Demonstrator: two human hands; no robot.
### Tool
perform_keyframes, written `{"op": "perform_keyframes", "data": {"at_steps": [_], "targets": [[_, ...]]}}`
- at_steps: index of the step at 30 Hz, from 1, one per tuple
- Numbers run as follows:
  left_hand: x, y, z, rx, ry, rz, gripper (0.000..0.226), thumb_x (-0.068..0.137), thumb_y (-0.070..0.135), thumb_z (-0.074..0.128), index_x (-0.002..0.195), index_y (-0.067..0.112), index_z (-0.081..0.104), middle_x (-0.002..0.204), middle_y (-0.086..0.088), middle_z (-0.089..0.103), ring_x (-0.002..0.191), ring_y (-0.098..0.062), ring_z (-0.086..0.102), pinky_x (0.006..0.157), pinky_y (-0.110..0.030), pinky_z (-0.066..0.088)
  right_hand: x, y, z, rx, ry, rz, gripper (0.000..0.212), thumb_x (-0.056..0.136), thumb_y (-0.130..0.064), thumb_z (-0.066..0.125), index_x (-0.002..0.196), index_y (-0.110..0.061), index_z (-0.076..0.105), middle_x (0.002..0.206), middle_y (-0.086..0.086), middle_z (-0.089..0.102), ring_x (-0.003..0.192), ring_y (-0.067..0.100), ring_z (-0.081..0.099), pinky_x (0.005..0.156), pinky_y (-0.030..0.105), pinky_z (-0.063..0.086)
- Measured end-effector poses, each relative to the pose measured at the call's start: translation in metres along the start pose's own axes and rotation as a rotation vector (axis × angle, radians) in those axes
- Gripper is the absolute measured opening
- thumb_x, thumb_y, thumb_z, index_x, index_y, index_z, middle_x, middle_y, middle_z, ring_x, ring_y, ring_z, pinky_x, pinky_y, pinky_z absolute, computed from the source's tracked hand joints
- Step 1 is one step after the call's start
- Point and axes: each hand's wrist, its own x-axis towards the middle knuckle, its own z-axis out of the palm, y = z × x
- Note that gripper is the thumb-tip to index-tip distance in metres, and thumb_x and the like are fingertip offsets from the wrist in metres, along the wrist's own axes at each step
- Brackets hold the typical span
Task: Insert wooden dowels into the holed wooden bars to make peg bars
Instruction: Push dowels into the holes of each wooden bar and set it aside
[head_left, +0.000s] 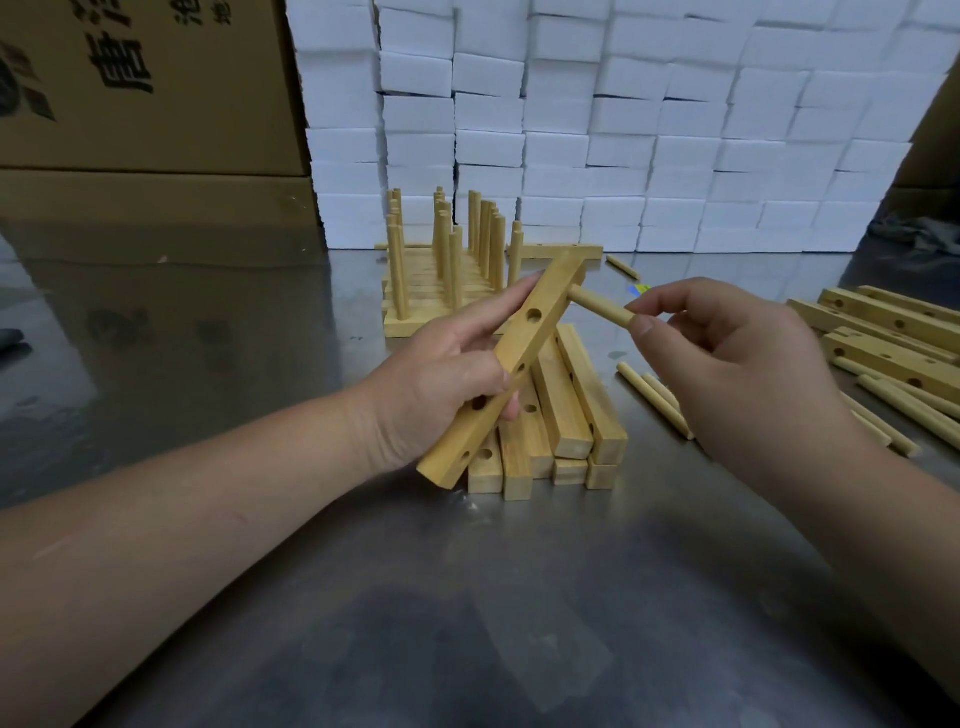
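Low in the middle of the steel counter (467, 597) lies a stack of bars (566, 410), plain holed lengths piled side by side with their cut ends toward the viewer. Just above that stack, the left hand (441, 384) holds one holed wooden bar (550, 296) off the surface, tilted so that its low end hangs over the stack's near left corner and its high end rises beyond the stack's far end. The fingers (514, 296) of this hand are wrapped round the bar's middle, the thumb lying across the holed face and the forefinger stretched along its upper edge. Above the stack's far right side, the right hand (737, 374) pinches the near end of a dowel (597, 306) between thumb and forefinger, the other fingers loosely curled. The dowel's far tip meets the held bar's right face close to its high end; how deep it sits cannot be told. Behind the stack stand finished peg bars (447, 270), their pegs upright in rows. To the stack's right lie loose dowels (654, 400), and farther right more holed bars (893, 332) in a heap. Well behind the stack rises a wall of white foam blocks (623, 130), with cardboard boxes (145, 88) to the far left.
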Motion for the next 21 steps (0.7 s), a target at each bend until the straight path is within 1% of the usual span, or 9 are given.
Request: {"op": "perform_keyframes", "data": {"at_steps": [4,7,9,11,12,13,15,18,21], "targets": [[0.0012,-0.0029,-0.0005,-0.009,-0.032,-0.008,0.056,0.070,0.012,0.044,0.115,0.047,0.045,0.067,0.007,0.061,0.060,-0.008,0.057,0.057,-0.021,0.048,0.0006,0.0001,-0.0016,-0.034,-0.026,-0.015,0.011,0.084,-0.031,0.053,0.075,-0.035,0.058,0.049,-0.008,0.047,0.037,0.005,0.037,0.034,0.014,0.029],[0.0032,-0.0043,0.0011,-0.011,0.021,-0.028,0.045,0.075,0.021,0.050,0.112,0.047,0.049,0.067,-0.002,0.061,0.058,-0.010,0.058,0.052,-0.022,0.047,0.0000,-0.0006,-0.0014,-0.063,-0.033,-0.034,0.010,0.082,-0.033,0.053,0.073,-0.036,0.057,0.051,-0.008,0.048,0.038,0.005,0.038,0.035,0.014,0.028],[0.0040,-0.0032,0.0024,-0.013,0.068,-0.029,0.036,0.078,0.027,0.052,0.110,0.043,0.051,0.064,0.001,0.063,0.051,-0.008,0.058,0.047,-0.020,0.046,-0.0017,-0.0014,-0.0004,-0.099,-0.041,-0.055,0.009,0.080,-0.037,0.052,0.073,-0.037,0.056,0.056,-0.010,0.051,0.041,0.004,0.040,0.039,0.013,0.030],[0.0036,-0.0017,0.0035,0.007,0.103,-0.030,0.032,0.079,0.029,0.054,0.108,0.042,0.052,0.065,0.003,0.065,0.049,-0.007,0.057,0.046,-0.019,0.045,-0.0030,-0.0029,0.0003,-0.148,-0.052,-0.071,0.005,0.077,-0.041,0.051,0.073,-0.039,0.053,0.063,-0.013,0.053,0.047,0.002,0.044,0.043,0.012,0.032],[0.0030,-0.0012,0.0042,0.021,0.114,-0.025,0.031,0.081,0.029,0.056,0.108,0.044,0.053,0.066,0.004,0.066,0.051,-0.005,0.057,0.046,-0.018,0.045,-0.0029,-0.0035,0.0003,-0.174,-0.058,-0.075,0.002,0.075,-0.043,0.050,0.075,-0.041,0.051,0.066,-0.018,0.054,0.050,0.000,0.047,0.044,0.010,0.033],[0.0026,-0.0011,0.0047,0.029,0.123,-0.016,0.032,0.083,0.027,0.058,0.107,0.047,0.053,0.065,0.005,0.066,0.053,-0.003,0.058,0.047,-0.016,0.045,-0.0026,-0.0041,0.0002,-0.198,-0.055,-0.082,0.004,0.073,-0.044,0.051,0.076,-0.042,0.048,0.069,-0.024,0.055,0.055,-0.003,0.049,0.046,0.009,0.033],[0.0016,-0.0006,0.0058,0.025,0.131,0.000,0.033,0.087,0.022,0.054,0.106,0.049,0.052,0.063,0.006,0.065,0.054,0.000,0.058,0.049,-0.013,0.044,-0.0020,-0.0038,-0.0002,-0.233,-0.031,-0.091,0.009,0.072,-0.043,0.053,0.075,-0.040,0.046,0.075,-0.031,0.055,0.062,-0.005,0.050,0.048,0.010,0.033],[0.0010,0.0007,0.0068,0.043,0.133,0.018,0.036,0.089,0.018,0.051,0.108,0.048,0.051,0.063,0.006,0.064,0.059,0.000,0.059,0.053,-0.013,0.045,-0.0027,-0.0037,-0.0007,-0.240,0.017,-0.118,0.011,0.077,-0.037,0.058,0.071,-0.034,0.049,0.083,-0.027,0.053,0.066,-0.003,0.050,0.049,0.011,0.035],[0.0006,0.0021,0.0061,0.088,0.127,0.037,0.039,0.091,0.014,0.050,0.110,0.049,0.050,0.065,0.006,0.063,0.068,-0.002,0.060,0.059,-0.013,0.046,-0.0044,-0.0034,-0.0006,-0.170,0.032,-0.094,0.011,0.080,-0.035,0.060,0.070,-0.033,0.054,0.076,-0.022,0.057,0.057,-0.002,0.050,0.047,0.010,0.036]]}}
